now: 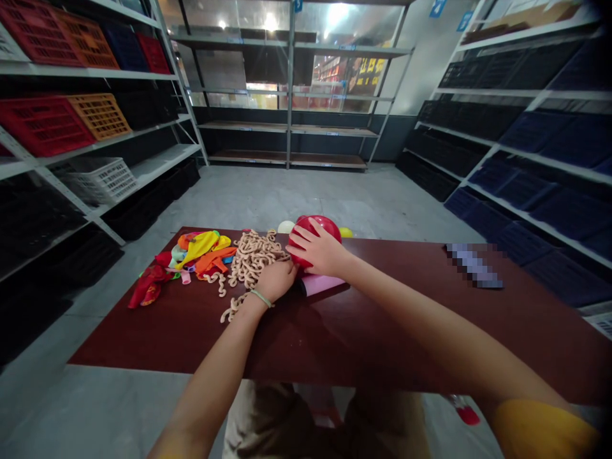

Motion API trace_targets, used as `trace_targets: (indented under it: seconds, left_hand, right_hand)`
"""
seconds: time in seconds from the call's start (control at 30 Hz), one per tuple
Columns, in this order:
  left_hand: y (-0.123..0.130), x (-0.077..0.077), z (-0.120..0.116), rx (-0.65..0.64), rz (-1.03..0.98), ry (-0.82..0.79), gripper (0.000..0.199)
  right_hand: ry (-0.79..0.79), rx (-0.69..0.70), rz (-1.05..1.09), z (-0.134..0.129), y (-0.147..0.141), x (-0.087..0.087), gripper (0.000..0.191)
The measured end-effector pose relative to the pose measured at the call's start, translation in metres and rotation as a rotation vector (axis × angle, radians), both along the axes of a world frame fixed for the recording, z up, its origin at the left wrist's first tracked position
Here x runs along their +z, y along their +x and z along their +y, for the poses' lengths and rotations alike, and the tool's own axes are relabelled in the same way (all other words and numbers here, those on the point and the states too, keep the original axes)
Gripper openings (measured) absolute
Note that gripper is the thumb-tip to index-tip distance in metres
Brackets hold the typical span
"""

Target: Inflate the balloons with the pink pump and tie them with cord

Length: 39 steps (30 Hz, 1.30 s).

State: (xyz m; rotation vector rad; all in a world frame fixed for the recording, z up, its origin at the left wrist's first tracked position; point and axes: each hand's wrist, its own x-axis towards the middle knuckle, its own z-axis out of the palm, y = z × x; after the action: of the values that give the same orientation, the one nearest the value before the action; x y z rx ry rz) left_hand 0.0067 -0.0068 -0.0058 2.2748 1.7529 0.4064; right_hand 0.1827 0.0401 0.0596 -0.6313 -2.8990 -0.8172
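Observation:
A shiny red inflated balloon [329, 225] is at the far edge of the dark red-brown table [382, 338]. My right hand [319, 247] lies over it with fingers spread and curved round its side. At the balloon's lower left, my left hand [278, 280] has its fingers pinched together; what lies between the fingertips, likely the balloon's neck, is hidden. Just below the balloon sits a pink object [321, 284] with a dark end, its kind unclear. Beige curly worm-shaped pieces [253, 255] are heaped beside my left hand, some under its wrist.
Uninflated coloured balloons [203, 248] lie in a pile at the table's left. A pale balloon [285, 226] and a yellow one [345, 233] show beyond the far edge. At the right lies a blurred-out flat object [473, 264]. Shelves with crates [45, 124] line both sides.

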Motion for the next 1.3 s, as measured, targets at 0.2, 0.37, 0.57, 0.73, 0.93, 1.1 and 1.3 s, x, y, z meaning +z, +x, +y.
trace_targets:
  seconds: [0.2,0.37,0.57,0.73,0.93,1.1,1.3]
  left_hand:
    - [-0.001,0.000,0.001,-0.046,-0.237,0.032,0.038]
    - [-0.002,-0.007,0.006,-0.013,-0.623,-0.057,0.044]
    - [0.000,-0.004,0.006,0.048,-1.015,-0.321,0.034]
    - [-0.003,0.010,0.001,0.025,-1.076,-0.392,0.032]
    - [-0.013,0.011,0.006,0.177,-1.060,-0.287,0.029]
    - [-0.022,0.013,0.007,0.239,-1.132,-0.171,0.029]
    - [-0.042,0.010,0.015,0.266,-1.073,-0.034,0.027]
  right_hand:
    - [0.005,-0.071,0.085,-0.002,0.008,-0.005,0.061]
    - [0.032,-0.148,0.163,-0.004,0.019,-0.006,0.065]
    - [0.047,-0.182,0.182,-0.008,0.032,-0.001,0.066]
    - [0.021,-0.170,0.192,-0.012,0.037,0.001,0.067]
    - [0.000,-0.125,0.238,-0.017,0.032,0.003,0.070]
    - [0.023,-0.092,0.265,-0.021,0.019,0.009,0.066]
    - [-0.009,-0.036,0.302,-0.031,-0.004,0.003,0.063]
